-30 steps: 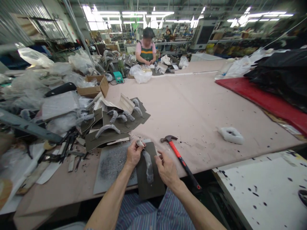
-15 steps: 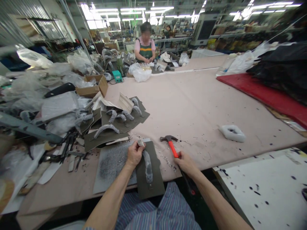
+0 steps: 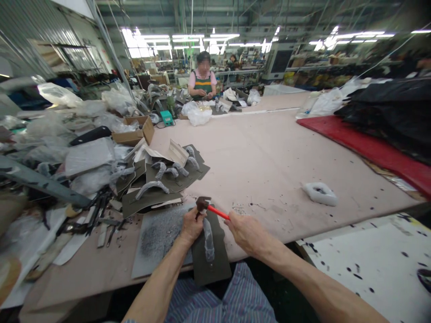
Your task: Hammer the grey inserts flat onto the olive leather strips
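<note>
A hammer (image 3: 203,203) is gripped by its red handle in the closed fingers of the right hand (image 3: 247,231), and its head is held just above the left hand (image 3: 191,224). The fingers of that hand are curled shut at the top of a dark sheet (image 3: 218,264), which lies at the near edge of the counter (image 3: 269,152). A grey pad (image 3: 158,235) is seen just beside it on the left, a pile of similar sheets (image 3: 164,179) behind, and a white lump (image 3: 319,194) well apart on the right.
</note>
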{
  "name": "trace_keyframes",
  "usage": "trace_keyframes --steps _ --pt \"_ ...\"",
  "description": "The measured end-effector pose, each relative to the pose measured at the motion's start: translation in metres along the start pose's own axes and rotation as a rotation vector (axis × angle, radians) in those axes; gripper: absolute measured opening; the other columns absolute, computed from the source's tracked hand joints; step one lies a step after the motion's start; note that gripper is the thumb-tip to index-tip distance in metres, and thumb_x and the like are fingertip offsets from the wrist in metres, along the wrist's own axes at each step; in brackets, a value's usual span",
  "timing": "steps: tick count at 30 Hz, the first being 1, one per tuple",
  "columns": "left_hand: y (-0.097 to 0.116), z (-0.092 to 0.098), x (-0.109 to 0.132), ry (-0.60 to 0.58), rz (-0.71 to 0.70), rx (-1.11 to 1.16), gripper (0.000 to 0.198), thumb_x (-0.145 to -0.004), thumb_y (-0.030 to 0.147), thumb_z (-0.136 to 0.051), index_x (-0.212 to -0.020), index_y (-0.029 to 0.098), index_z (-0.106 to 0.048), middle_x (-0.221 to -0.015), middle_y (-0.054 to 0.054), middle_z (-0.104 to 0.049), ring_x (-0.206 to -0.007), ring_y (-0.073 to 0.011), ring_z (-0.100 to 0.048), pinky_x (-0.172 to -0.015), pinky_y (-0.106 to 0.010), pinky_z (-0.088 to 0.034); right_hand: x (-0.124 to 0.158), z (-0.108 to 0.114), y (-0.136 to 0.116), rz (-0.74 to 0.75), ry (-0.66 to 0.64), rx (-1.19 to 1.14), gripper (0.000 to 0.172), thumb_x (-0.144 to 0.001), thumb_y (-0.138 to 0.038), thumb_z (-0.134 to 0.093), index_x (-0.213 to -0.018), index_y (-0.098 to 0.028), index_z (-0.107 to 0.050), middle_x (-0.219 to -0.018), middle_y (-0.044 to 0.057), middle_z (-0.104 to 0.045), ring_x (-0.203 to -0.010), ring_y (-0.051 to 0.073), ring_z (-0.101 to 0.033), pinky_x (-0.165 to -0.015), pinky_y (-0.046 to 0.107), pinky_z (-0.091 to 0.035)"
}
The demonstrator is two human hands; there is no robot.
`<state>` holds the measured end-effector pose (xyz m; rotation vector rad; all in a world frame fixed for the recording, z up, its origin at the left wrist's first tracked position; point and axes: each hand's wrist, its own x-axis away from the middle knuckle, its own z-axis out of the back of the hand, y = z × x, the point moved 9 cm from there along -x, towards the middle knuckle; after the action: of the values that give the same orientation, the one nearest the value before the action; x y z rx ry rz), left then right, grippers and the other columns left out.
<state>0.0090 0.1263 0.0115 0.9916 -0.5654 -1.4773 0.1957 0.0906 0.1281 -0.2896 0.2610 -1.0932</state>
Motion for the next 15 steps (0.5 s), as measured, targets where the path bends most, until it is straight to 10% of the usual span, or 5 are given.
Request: trace_keyframes --steps 6,12,15 --pt "0.000 0.000 0.000 -0.005 -0.013 0.058 0.017 -0.084 0.023 -0.058 -0.095 0.020 -0.070 -0.088 -0.004 -0.076 -0.080 -0.0189 -0.069 -0.076 -0.029 -0.052 0.007 0.070 -0.010 -0.076 0.515 -0.105 0.035 -0.105 -0.038 -0.025 -0.085 -0.020 -0.048 -0.062 0.001 -0.053 -0.051 0.013 -0.047 -0.052 0.026 -0.030" --pt "-0.003 -0.002 0.000 -0.026 -0.004 0.022 0.016 -0.082 0.019 -0.057 -0.092 0.020 -0.070 -0.077 -0.001 -0.073 -0.072 -0.0174 -0.066 -0.069 -0.028 -0.049 0.006 -0.019 0.005 -0.055 -0.103 0.123 0.026 -0.102 -0.032 -0.038 -0.092 -0.019 -0.057 -0.065 0.005 -0.064 -0.054 0.016 -0.057 -0.051 0.030 -0.024" --pt "-0.002 -0.001 0.001 -0.018 -0.003 0.038 0.018 -0.083 0.021 -0.057 -0.096 0.021 -0.070 -0.083 -0.003 -0.074 -0.077 -0.0189 -0.067 -0.073 -0.029 -0.050 0.007 -0.033 0.034 -0.160 -0.179 0.113 0.028 -0.104 -0.035 -0.038 -0.099 -0.017 -0.059 -0.076 0.008 -0.068 -0.064 0.019 -0.062 -0.055 0.030 -0.028"
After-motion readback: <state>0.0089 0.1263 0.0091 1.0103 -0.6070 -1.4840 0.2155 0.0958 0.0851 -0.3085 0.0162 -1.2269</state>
